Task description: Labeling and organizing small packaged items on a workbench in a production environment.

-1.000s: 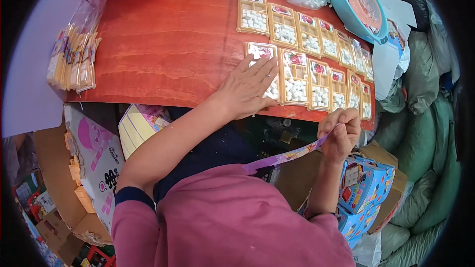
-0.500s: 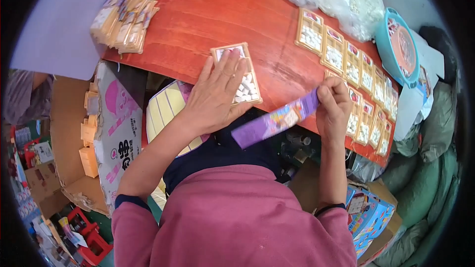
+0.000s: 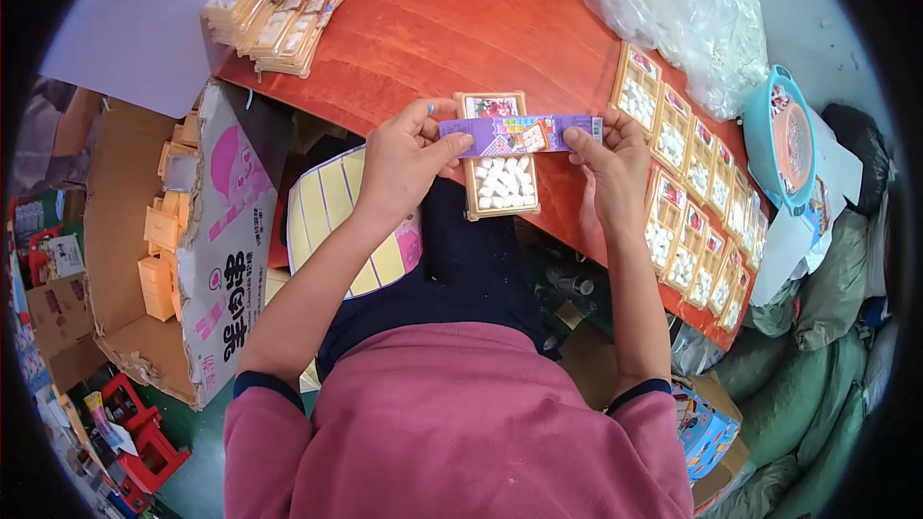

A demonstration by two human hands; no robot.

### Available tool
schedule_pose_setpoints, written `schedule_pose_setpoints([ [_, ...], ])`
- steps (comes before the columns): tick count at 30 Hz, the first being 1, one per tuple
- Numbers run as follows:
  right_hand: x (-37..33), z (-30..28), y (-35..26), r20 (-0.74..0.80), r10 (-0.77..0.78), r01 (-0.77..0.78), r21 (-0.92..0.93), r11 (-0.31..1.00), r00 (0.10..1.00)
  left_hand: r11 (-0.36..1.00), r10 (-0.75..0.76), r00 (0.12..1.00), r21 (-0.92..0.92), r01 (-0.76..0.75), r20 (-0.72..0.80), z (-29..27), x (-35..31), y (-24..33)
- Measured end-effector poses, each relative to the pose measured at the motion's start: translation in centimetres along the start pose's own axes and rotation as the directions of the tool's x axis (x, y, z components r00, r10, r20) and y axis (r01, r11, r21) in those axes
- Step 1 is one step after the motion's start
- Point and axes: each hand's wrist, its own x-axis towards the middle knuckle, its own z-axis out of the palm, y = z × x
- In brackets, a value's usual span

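Note:
A purple printed paper strip [image 3: 510, 135] is stretched level between my two hands. My left hand [image 3: 402, 159] pinches its left end between thumb and fingers. At the other end, my right hand [image 3: 617, 159] grips the strip the same way. Behind the strip lies a shallow tan plastic tray [image 3: 504, 214] at the table's near edge. Small white pieces [image 3: 504, 179] fill its lower compartment, and a red-and-white printed card [image 3: 491, 107] shows in its upper part. The strip hides the tray's middle; whether they touch, I cannot tell.
Two rows of similar filled trays [image 3: 672, 139] line the right of the red table [image 3: 452, 34]. Packed trays [image 3: 279, 19] are piled at the far left. A clear bag [image 3: 673, 10] and blue basin [image 3: 760, 168] stand far right. An open carton [image 3: 125, 259] holds orange plastic pieces.
The strip has swung up from the right and now lies level across the tray. My left hand has left the tray and taken the strip's left end.

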Motion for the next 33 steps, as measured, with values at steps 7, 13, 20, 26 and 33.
schedule_pose_setpoints([
  [7, 0.7, 0.4, 1.6, 0.015, -0.088, 0.088, -0.339, 0.937, 0.996, 0.987, -0.031, 0.999, 0.156, 0.034, -0.023, 0.1, 0.4, 1.0],
  [13, -0.3, 2.1, 1.5, 0.111, -0.23, 0.24, -0.697, 0.675, 0.967, 0.955, -0.107, 0.992, 0.27, 0.119, -0.059, -1.2, -1.1, 0.9],
  [20, -2.5, 5.4, 1.7, 0.218, -0.175, 0.277, -0.657, 0.701, 0.96, 0.994, -0.086, 0.98, -0.089, 0.071, -0.178, -4.0, -4.6, -3.4],
  [26, -2.6, 5.8, 1.8, 0.257, -0.21, 0.329, -0.658, 0.678, 0.944, 0.99, -0.126, 0.975, -0.09, 0.111, -0.185, -2.8, -5.8, -3.2],
  [33, -2.8, 5.8, 2.0, 0.246, -0.21, 0.321, -0.637, 0.701, 0.946, 0.994, 0.013, 0.976, 0.113, 0.012, -0.219, -2.0, -5.4, -4.2],
])
